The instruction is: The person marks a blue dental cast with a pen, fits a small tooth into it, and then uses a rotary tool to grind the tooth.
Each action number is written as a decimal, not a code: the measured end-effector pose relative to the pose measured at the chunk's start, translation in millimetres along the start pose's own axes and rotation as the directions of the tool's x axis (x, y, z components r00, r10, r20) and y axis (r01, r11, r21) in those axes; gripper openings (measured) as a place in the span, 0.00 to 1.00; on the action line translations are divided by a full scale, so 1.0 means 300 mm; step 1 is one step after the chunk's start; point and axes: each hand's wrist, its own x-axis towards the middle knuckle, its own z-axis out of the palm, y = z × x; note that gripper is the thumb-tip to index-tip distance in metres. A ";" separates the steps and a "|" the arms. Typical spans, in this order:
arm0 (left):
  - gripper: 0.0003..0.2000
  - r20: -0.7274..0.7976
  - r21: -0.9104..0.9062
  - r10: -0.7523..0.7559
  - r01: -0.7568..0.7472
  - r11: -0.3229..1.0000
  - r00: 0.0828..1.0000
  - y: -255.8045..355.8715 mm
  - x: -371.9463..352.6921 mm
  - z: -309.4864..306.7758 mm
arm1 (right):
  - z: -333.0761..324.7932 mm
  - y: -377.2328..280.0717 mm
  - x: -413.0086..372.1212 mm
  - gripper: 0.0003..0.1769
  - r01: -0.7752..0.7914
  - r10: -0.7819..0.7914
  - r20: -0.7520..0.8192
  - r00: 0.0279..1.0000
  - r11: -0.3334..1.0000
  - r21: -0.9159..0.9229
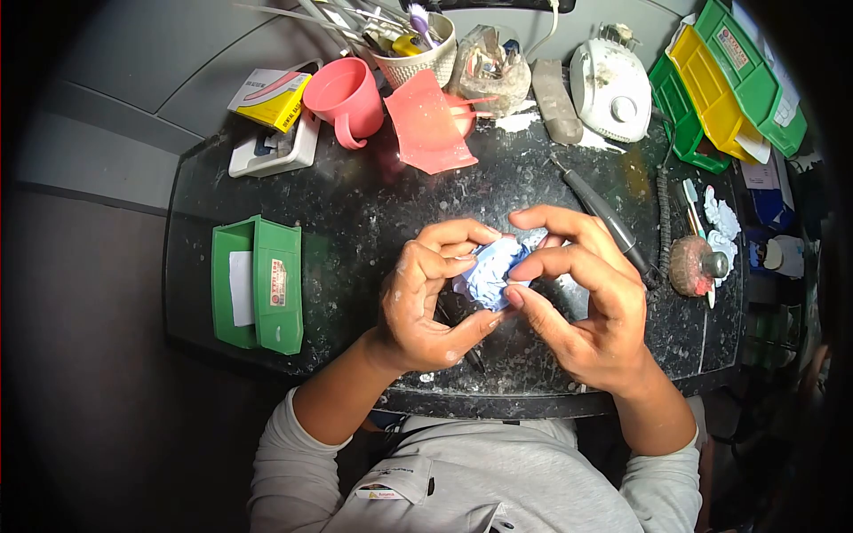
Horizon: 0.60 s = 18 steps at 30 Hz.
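Observation:
A pale blue plaster piece (490,277), rough and lumpy like a dental cast, is held up over the front middle of the dark worktop. My left hand (425,302) curls around its left side, fingertips along the top and thumb underneath. From the other side, my right hand (593,306) grips it with thumb and forefinger, while the upper fingers arch above it. The fingers hide part of the piece. Beneath my left hand lies a thin dark tool (475,359), partly covered.
Green bin (280,311) at left; pink mug (342,93), pink wax sheet (426,124) and tool basket (418,67) behind. A handpiece (600,209) lies right of my hands, below a white control unit (610,89). Far right: round brown bottle (689,266), pale blue plaster pieces (721,222), stacked bins (706,80).

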 end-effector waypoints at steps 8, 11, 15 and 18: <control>0.32 0.022 0.020 -0.017 0.016 1.000 1.000 0.006 0.007 -0.001 | 0.003 -0.003 -0.015 0.11 -0.145 0.141 0.061 0.988 0.987 0.065; 0.32 0.020 0.024 -0.030 0.029 0.999 0.999 0.006 0.004 0.001 | -0.010 -0.010 -0.005 0.11 -0.049 0.050 0.071 0.996 0.999 -0.014; 0.31 -0.003 0.068 -0.031 0.032 0.997 0.999 0.012 0.010 0.001 | -0.008 0.000 -0.012 0.11 -0.053 0.053 0.081 0.995 0.999 0.000; 0.32 -0.027 0.092 0.008 -0.005 0.996 1.000 0.008 0.009 0.003 | 0.002 0.002 -0.015 0.09 -0.086 0.085 0.034 0.996 0.996 0.011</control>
